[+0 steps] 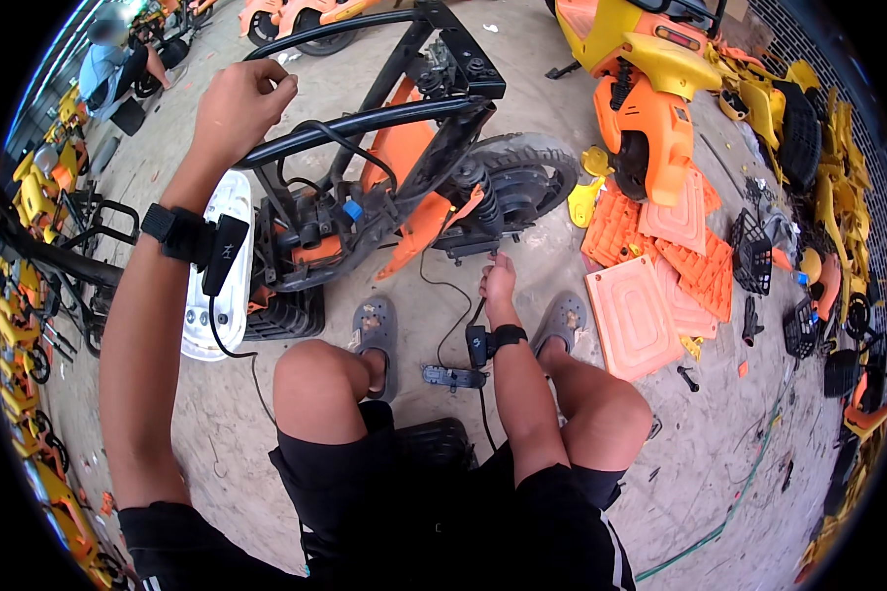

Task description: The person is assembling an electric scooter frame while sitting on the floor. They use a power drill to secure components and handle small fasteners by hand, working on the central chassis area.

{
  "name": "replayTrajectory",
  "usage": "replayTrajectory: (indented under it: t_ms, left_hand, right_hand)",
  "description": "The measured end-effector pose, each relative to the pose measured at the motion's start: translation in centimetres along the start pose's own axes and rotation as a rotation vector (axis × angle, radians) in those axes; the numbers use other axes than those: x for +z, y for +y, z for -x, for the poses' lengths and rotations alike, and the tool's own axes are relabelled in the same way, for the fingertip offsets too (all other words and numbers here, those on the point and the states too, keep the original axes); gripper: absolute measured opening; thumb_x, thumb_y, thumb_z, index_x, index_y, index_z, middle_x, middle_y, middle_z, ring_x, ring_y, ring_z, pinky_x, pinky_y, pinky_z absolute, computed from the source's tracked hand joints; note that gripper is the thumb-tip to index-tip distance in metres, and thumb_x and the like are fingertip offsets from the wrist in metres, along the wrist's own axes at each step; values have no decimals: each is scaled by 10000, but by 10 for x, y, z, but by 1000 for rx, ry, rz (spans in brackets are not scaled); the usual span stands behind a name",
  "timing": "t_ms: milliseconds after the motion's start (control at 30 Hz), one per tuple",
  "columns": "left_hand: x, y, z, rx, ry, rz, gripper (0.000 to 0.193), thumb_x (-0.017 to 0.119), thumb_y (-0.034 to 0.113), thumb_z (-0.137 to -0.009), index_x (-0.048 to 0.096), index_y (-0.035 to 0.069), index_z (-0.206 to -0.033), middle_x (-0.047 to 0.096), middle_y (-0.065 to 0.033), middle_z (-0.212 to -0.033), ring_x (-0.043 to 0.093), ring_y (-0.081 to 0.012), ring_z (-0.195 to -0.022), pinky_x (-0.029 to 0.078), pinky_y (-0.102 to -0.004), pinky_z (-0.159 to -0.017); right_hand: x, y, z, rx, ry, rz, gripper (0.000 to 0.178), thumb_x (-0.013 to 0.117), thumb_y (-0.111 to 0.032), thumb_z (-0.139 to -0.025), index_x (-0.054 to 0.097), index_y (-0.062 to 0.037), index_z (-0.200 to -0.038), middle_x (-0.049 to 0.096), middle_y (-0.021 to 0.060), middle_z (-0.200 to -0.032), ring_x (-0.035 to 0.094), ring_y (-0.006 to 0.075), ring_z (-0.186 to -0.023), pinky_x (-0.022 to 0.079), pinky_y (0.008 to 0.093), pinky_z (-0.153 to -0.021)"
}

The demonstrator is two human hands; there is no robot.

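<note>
A stripped scooter frame (365, 120) of black tubes with orange panels (401, 158) stands before me. My left hand (238, 106) is raised over its upper tube, fingers curled in with nothing visible in them. Low at the rear, my right hand (500, 282) pinches at the underside of a dark bracket (470, 239), close to a small bolt-like end. What its fingers hold is too small to name. Behind the bracket are a shock absorber (484, 202) and the rear wheel (530, 169). Below my right hand, a grey oblong part (453, 376) lies on the floor, beside a thin black cable (463, 295).
A white oblong panel (199, 335) lies left of the frame. Orange panels (636, 317) are piled at the right, below a yellow and orange scooter (650, 108). Black baskets (752, 251) and loose parts lie farther right. Another person (113, 74) sits at the far left.
</note>
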State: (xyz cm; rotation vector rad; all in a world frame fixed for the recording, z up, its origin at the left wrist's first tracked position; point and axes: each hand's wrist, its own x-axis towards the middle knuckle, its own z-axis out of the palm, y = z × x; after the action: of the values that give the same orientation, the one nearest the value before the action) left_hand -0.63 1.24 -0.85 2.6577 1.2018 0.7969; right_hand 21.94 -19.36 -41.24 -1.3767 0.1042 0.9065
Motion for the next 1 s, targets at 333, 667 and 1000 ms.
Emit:
replayTrajectory:
  t_ms: [333,667,1000]
  left_hand:
    - [3,3,-3,22,3,26,320,586,340,-852,710,45,-867,629,-51,-567,616,-173,-522,465,-319,-556]
    - [3,7,-3,32,2,19,328,586,318,-885,689,7,-894,625,-72,-582,604,-142,-524,448,-298,-549]
    - [3,7,-4,27,21,27,316,590,333,-846,716,44,-872,632,-62,-568,625,-184,-529,481,-327,-564]
  right_hand:
    - [-3,-3,0,-23,15,-71,324,410,-378,-1010,525,-75,-1016,461,0,-650,360,88,-413,252,256,-357]
    - [-1,-9,7,-47,39,-77,291,424,-362,-1005,503,-86,-1054,435,-4,-620,326,81,-406,231,243,-360]
    - [2,-10,12,-78,106,26,244,478,-317,-974,498,-98,-1080,429,-9,-621,323,81,-413,234,252,-363]
